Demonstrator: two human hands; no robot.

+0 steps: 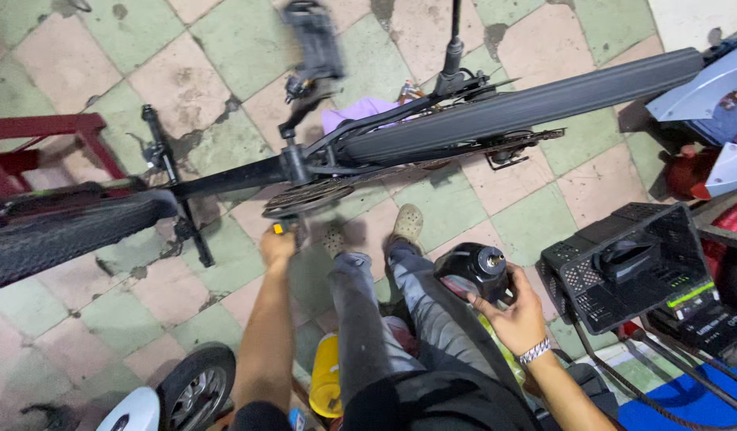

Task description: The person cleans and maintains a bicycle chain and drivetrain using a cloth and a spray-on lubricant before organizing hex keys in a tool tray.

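A black bicycle lies upside down across the tiled floor, its frame [504, 108] running from upper right to the crank and chainring [305, 195] at centre. My left hand [277, 246] is closed on a small yellow-tipped tool right under the chainring. My right hand [516, 315] grips a round black part with a metal threaded centre [474, 271] above my knee. My legs in grey jeans and beige clogs [406, 225] stretch toward the bicycle.
A knobby black tyre [61, 231] sits at left beside a dark red metal stand [45, 128]. A black plastic crate [624, 267] with tools stands at right. A small wheel [195, 387] and a yellow container [327, 375] lie near my seat.
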